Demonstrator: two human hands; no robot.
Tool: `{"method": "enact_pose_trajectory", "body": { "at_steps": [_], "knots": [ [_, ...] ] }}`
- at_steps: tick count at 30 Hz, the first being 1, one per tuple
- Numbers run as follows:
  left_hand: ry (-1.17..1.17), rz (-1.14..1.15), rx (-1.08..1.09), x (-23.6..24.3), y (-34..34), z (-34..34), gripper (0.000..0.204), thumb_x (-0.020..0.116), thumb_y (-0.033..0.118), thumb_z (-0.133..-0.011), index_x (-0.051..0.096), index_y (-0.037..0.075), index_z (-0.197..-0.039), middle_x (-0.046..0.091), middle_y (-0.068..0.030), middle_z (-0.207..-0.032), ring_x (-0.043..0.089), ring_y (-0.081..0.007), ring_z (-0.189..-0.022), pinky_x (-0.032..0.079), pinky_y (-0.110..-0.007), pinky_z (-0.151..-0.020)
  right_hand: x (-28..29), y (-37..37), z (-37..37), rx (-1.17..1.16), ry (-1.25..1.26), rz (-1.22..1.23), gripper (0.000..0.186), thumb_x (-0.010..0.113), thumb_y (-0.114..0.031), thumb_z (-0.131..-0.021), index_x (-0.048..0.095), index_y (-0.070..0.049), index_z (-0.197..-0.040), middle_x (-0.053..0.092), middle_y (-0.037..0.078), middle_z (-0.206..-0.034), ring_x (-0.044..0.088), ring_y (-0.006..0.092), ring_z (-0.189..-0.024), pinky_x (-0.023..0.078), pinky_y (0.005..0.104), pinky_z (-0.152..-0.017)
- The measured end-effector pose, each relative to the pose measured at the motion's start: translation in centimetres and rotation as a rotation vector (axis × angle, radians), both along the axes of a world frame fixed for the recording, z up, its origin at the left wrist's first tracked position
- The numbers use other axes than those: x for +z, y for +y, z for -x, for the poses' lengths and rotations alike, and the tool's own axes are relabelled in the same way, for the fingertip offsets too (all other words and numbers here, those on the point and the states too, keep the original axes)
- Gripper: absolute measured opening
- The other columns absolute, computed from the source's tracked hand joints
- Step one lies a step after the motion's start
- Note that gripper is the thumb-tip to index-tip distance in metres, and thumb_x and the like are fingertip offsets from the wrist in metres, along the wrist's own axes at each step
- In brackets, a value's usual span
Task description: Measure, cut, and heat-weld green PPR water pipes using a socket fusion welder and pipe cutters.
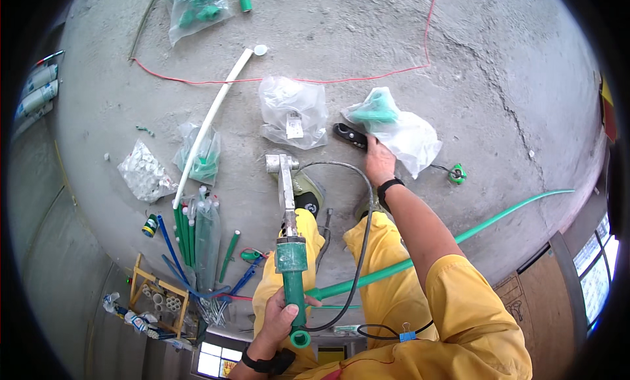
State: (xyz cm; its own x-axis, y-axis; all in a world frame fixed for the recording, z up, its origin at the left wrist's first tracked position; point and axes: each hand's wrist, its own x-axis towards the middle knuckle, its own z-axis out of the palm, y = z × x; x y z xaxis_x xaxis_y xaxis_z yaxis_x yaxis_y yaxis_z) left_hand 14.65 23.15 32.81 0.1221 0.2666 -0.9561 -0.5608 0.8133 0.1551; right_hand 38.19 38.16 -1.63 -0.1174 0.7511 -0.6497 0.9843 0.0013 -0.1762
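Observation:
My left hand [282,317] is closed around the green handle of a pipe fusion welder [291,262], whose metal heating head points away from me. A long green pipe [394,270] slants in from the right, its near end beside that hand. A dark cable [369,222] loops from the welder. Further out, my right hand [380,162] reaches to the floor, closed at the near end of a black tool [350,135]; its fingertips are partly hidden. Right beside it lies a clear plastic bag [410,140] with green fittings.
Other bags lie on the concrete floor, one clear [292,114], one with white pieces [146,173]. A white pipe [213,111] and a bundle of green pipes [187,235] lie at left. A red cord [354,80] crosses beyond. A green tape measure [457,174] sits at right.

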Motion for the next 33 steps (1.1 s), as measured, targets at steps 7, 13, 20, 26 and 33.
{"method": "enact_pose_trajectory", "body": {
  "at_steps": [7, 13, 20, 26, 33],
  "knots": [
    [0.094, -0.099, -0.055, 2.0, 1.7, 1.0, 0.057, 0.06, 0.048, -0.085, 0.05, -0.002, -0.111, 0.068, -0.0162, -0.089, 0.06, -0.0107, -0.063, 0.05, -0.022, -0.052, 4.8, 1.4, -2.9, 0.001, 0.177, 0.252, 0.018, 0.062, -0.018, -0.072, 0.063, -0.003, -0.083, 0.064, 0.023, -0.094, 0.06, 0.0429, -0.092, 0.049, 0.0494, -0.082],
    [0.15, -0.203, -0.041, 8.2, 2.7, 3.5, 0.05, 0.058, 0.047, -0.088, 0.049, 0.0, -0.103, 0.064, -0.0137, -0.076, 0.057, -0.0135, -0.052, 0.047, -0.025, -0.049, 27.2, 4.8, -9.2, -0.112, 0.419, 0.365, 0.028, 0.065, -0.02, -0.073, 0.053, 0.0, -0.088, 0.061, 0.025, -0.079, 0.06, 0.0447, -0.079, 0.047, 0.049, -0.069],
    [0.218, -0.279, 0.042, 21.1, 5.7, 6.9, 0.026, 0.06, 0.027, -0.089, 0.05, 0.004, -0.093, 0.057, -0.0043, -0.071, 0.054, -0.0112, -0.056, 0.047, -0.027, -0.052, 43.4, -1.4, -18.1, 0.318, 0.297, 0.488, 0.036, 0.074, -0.025, -0.064, 0.06, -0.004, -0.089, 0.064, 0.019, -0.087, 0.06, 0.0385, -0.087, 0.049, 0.0446, -0.076],
    [0.275, -0.398, 0.031, 31.6, 6.0, 10.2, 0.028, 0.059, 0.031, -0.09, 0.052, 0.004, -0.093, 0.058, -0.0038, -0.069, 0.055, -0.0113, -0.057, 0.046, -0.027, -0.053, 48.2, -2.2, -12.5, 0.242, 0.521, -0.247, 0.035, 0.077, -0.03, -0.064, 0.059, -0.005, -0.081, 0.063, 0.02, -0.083, 0.061, 0.0382, -0.083, 0.05, 0.0451, -0.073],
    [0.266, -0.486, 0.13, 36.9, 6.9, 15.3, 0.032, 0.062, 0.034, -0.089, 0.055, 0.003, -0.091, 0.058, -0.0044, -0.071, 0.057, -0.015, -0.059, 0.048, -0.029, -0.058, 49.5, 0.9, -12.7, 0.278, 0.285, 0.067, 0.032, 0.069, -0.026, -0.068, 0.058, -0.005, -0.088, 0.064, 0.021, -0.08, 0.062, 0.0398, -0.079, 0.051, 0.0466, -0.07]
  ]
}}
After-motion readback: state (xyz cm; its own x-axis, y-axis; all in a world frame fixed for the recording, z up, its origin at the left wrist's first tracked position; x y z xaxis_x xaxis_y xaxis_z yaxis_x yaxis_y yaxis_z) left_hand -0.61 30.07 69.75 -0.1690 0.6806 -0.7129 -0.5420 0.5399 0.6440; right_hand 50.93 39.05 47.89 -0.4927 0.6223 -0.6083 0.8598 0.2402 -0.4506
